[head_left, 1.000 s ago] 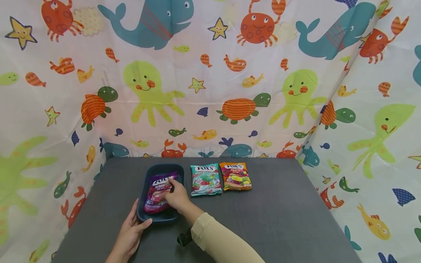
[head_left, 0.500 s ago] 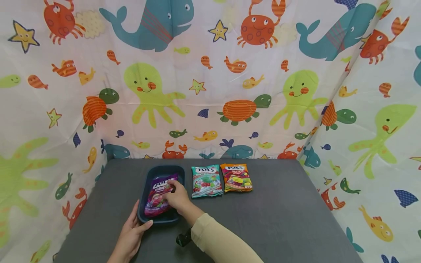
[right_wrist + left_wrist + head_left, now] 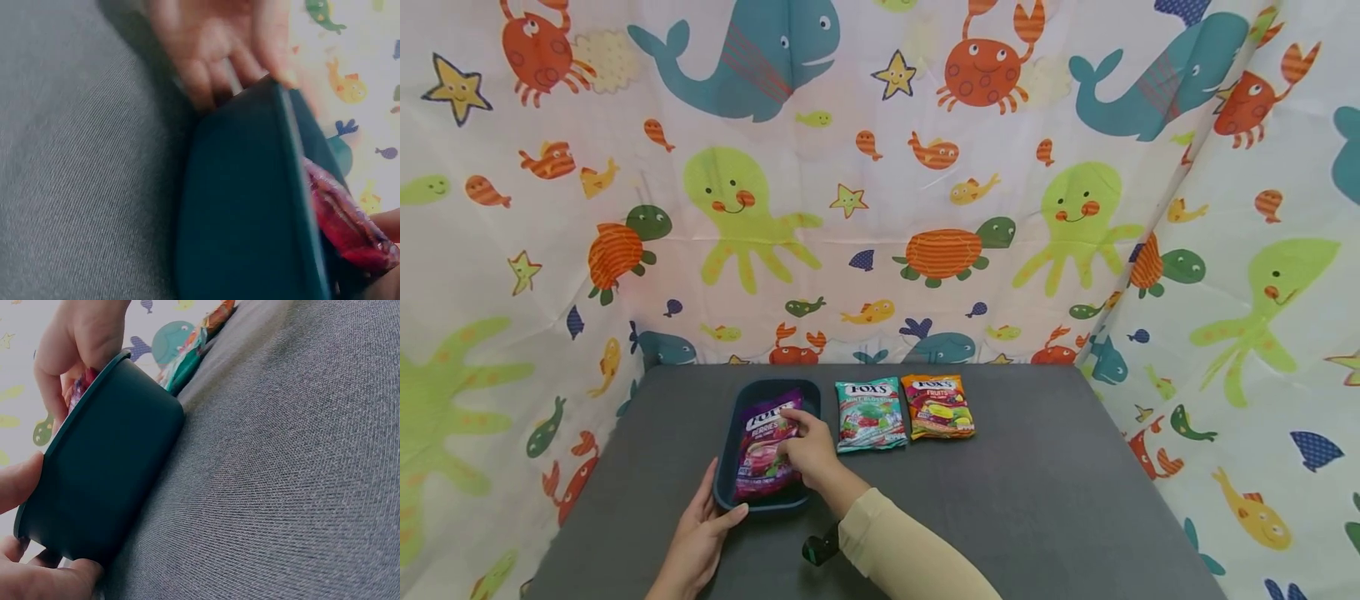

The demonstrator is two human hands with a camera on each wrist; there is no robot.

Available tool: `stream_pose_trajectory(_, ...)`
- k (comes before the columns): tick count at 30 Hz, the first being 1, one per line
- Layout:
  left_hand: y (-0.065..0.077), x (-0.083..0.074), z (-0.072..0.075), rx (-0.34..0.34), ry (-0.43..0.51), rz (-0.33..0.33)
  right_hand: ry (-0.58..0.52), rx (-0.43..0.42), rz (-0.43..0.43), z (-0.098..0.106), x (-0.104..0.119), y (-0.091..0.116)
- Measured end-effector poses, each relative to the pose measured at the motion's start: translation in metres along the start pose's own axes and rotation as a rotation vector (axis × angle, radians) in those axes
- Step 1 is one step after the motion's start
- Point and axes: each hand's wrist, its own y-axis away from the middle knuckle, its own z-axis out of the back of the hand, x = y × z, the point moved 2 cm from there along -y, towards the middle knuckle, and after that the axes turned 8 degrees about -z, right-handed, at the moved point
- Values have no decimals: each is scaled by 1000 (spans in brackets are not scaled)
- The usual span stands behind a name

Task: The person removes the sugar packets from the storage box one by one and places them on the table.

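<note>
A dark blue-green plastic tub (image 3: 724, 492) stands on the table at the left of the head view. My left hand (image 3: 696, 533) holds its near left corner, with the thumb at the rim and fingers against the outer wall, as the left wrist view also shows. Inside the tub lies a purple Fox's Berries candy bag (image 3: 763, 454), slanted and filling most of it. My right hand (image 3: 811, 450) reaches in from the right and pinches the bag's right side between thumb and fingers. In the right wrist view the bag (image 3: 347, 222) rises above the rim.
Right of the tub lie a teal Fox's Mint Blossom bag (image 3: 871, 417) and an orange Fox's Fruits bag (image 3: 938, 408), side by side. A small black device (image 3: 820, 547) shows below my right wrist. A sea-animal curtain (image 3: 880, 167) encloses the grey table (image 3: 1015, 517).
The purple candy bag has shifted slightly right and nearer within the tub, my right hand moving a little with it. My left hand and the tub stay put.
</note>
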Motion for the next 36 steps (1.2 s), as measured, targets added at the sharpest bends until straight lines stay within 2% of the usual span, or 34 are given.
stream_pose_trajectory(7, -1, 2, 3, -16, -12, 28, -138, 83, -32, 12, 3, 1)
stream_pose_trajectory(14, 2, -1, 2, -9, 6, 35, -157, 91, -59, 30, 11, 10)
stream_pose_trajectory(18, 2, -1, 3, -2, 17, 48, -167, 127, -59, 43, 17, 17)
stream_pose_trajectory(27, 1, 1, 3, 12, 28, 55, -161, 174, -27, 83, 24, 34)
stream_pose_trajectory(36, -1, 1, 1, 24, 27, 44, -190, 141, -16, 127, 27, 53)
